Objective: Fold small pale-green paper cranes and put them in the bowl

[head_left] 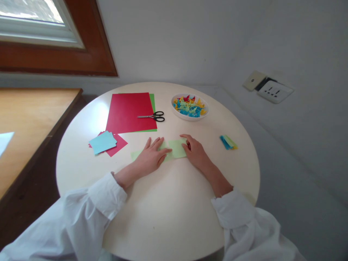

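Note:
A pale green sheet of paper [178, 148] lies flat on the round cream table [163, 203]. My left hand [150, 156] rests on its left part with the fingers stretched out flat. My right hand [195, 152] presses on the sheet's right edge with curled fingertips. Part of the sheet is hidden under my left hand. Both arms wear white sleeves.
A large red sheet [129, 112] lies over a green one, with black scissors [153, 116] at its right edge. Small blue and red squares [104, 142] sit at the left. A white bowl [189, 115] holds several folded coloured paper pieces. A small stack of folded strips [228, 142] lies at the right.

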`<state>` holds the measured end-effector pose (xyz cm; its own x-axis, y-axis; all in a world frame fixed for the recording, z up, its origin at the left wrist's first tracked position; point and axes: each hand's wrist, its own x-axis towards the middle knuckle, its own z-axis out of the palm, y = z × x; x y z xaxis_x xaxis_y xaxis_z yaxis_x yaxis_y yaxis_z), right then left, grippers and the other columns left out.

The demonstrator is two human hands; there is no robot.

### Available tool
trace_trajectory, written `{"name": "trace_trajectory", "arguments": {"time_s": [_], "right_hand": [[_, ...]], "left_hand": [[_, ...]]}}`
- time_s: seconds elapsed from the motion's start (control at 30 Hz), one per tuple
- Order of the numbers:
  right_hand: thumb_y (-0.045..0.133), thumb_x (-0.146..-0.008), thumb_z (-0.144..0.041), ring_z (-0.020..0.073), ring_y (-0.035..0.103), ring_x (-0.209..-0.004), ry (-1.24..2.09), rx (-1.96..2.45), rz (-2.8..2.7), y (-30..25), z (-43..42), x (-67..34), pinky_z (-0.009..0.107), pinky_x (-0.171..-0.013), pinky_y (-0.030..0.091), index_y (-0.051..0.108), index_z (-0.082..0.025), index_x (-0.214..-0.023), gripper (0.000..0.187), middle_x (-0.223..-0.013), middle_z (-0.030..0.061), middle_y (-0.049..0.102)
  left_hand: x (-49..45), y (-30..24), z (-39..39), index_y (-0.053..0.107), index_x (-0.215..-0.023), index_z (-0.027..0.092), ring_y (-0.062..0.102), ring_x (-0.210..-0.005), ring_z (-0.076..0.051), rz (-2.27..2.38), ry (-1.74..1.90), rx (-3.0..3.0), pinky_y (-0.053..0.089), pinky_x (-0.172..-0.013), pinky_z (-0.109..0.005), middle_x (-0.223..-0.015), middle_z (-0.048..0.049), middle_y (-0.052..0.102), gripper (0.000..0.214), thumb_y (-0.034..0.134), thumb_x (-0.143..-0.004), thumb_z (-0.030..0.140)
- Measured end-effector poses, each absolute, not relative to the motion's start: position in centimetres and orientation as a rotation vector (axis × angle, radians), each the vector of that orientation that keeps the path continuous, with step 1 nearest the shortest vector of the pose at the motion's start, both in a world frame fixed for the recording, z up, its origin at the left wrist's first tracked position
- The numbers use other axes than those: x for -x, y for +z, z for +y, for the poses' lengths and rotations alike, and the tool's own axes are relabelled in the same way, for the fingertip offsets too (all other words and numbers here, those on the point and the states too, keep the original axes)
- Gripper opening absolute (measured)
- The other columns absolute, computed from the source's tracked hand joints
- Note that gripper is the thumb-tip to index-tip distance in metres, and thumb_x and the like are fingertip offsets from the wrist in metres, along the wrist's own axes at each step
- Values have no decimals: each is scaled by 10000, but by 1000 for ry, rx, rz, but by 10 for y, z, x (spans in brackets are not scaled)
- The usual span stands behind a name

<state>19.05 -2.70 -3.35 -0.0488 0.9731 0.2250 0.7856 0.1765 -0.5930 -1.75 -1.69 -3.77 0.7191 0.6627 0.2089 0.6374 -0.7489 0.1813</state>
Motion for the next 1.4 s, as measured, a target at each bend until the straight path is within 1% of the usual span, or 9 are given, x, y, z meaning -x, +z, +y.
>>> {"name": "trace_trajectory", "arguments": {"time_s": [0.13,0.2,0.3,0.4,0.57,0.8,0.9,1.1,1.4], "right_hand": [[419,-788,-167,152,472,-613,425,1675,-1878,-33,-27,-190,287,-642,403,546,-185,-1120,355,-680,8,513],[423,-786,-163,150,471,-613,425,1672,-1874,-32,-26,-189,283,-640,401,547,-188,-1113,351,-681,7,513],[435,-785,-172,144,465,-605,436,1660,-1849,-32,-26,-189,275,-632,400,540,-202,-1113,346,-667,-7,501],[467,-789,-218,141,460,-597,473,1676,-1819,-31,-27,-190,273,-620,401,518,-186,-1148,363,-658,-17,485],[457,-785,-185,138,465,-612,502,1660,-1838,-30,-28,-193,271,-631,402,489,-186,-1200,416,-671,-18,478],[417,-796,-156,164,483,-670,473,1657,-1916,-30,-27,-192,317,-691,412,502,-166,-1204,417,-759,36,547],[414,-797,-156,171,496,-693,466,1646,-1925,-30,-27,-193,330,-713,417,505,-175,-1200,414,-813,53,579],[401,-797,-140,175,506,-717,459,1631,-1944,-31,-27,-193,339,-745,418,510,-178,-1193,413,-880,69,604],[391,-798,-132,186,526,-772,447,1629,-1954,-31,-28,-194,362,-806,418,504,-178,-1201,421,-948,82,619]], "left_hand": [[18,-35,-19,572,-1173,261,352,-1294,-323,1083,379,-2841,218,-1024,-614,-1395,-156,390,382,362,-868,170],[19,-33,-21,567,-1178,252,344,-1299,-324,1073,383,-2862,169,-1035,-633,-1413,-148,374,390,382,-849,154],[19,-32,-23,531,-1218,199,335,-1313,-289,1006,357,-2878,126,-1079,-588,-1415,-150,377,431,382,-824,109],[19,-35,-22,465,-1275,148,331,-1321,-247,956,298,-2833,191,-1098,-510,-1403,-155,396,480,347,-816,69],[19,-39,-21,401,-1318,127,291,-1338,-265,930,253,-2810,188,-1090,-522,-1423,-176,354,492,319,-835,75],[20,-36,-21,413,-1303,195,266,-1349,-269,889,249,-2826,189,-1075,-541,-1415,-168,360,511,350,-817,48],[20,-35,-22,419,-1302,197,274,-1345,-272,895,243,-2813,188,-1076,-540,-1411,-170,363,506,352,-822,51],[20,-35,-22,425,-1307,224,255,-1351,-285,897,222,-2793,175,-1074,-555,-1436,-170,322,518,368,-822,50],[21,-35,-21,429,-1306,253,267,-1348,-273,880,234,-2818,180,-1071,-552,-1424,-156,338,539,362,-815,39]]}}
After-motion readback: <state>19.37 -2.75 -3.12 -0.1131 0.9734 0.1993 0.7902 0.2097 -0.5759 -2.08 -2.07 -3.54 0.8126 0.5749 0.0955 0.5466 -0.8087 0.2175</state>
